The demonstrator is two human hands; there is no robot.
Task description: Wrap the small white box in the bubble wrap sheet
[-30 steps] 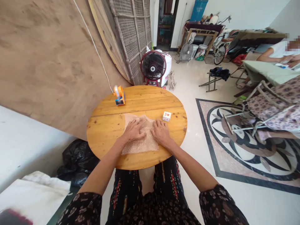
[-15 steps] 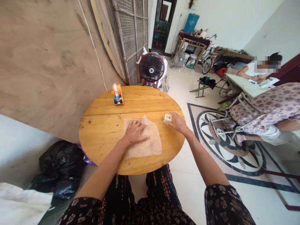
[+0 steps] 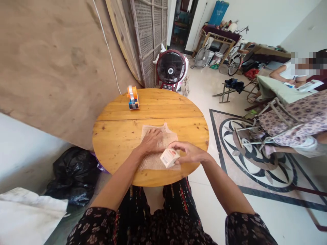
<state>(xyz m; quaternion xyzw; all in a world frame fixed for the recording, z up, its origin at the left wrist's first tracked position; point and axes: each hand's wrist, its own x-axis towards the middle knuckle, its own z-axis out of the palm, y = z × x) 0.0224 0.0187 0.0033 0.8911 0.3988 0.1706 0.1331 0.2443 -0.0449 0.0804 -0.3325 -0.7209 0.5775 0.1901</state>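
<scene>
My left hand (image 3: 152,140) lies flat near the middle of the round wooden table (image 3: 114,136), palm down with the fingers reaching toward 12 o'clock, and it rests on a clear sheet of bubble wrap (image 3: 168,136). The sheet spreads from the table's centre toward 5 o'clock, with one corner at its far edge turned up. My right hand (image 3: 189,152) comes in from 4 o'clock and grips a small white box (image 3: 169,157) between thumb and fingers. I have the box tilted over the near right part of the sheet, at about 4 o'clock from my left hand and just beside it; I cannot tell whether its lower corner touches the wrap. A reddish mark and some fine print show on it, too small to read. At 11 o'clock, near the table's far rim, stands an orange and blue tape dispenser (image 3: 133,98), well apart from both my hands. Beyond the rim at 1 o'clock is a dark red fan (image 3: 170,70), and down on the floor at 8 o'clock sits a black plastic bag (image 3: 73,173). Farther off, at 2 o'clock, another person in a white top sits at a green-covered table (image 3: 277,89).
</scene>
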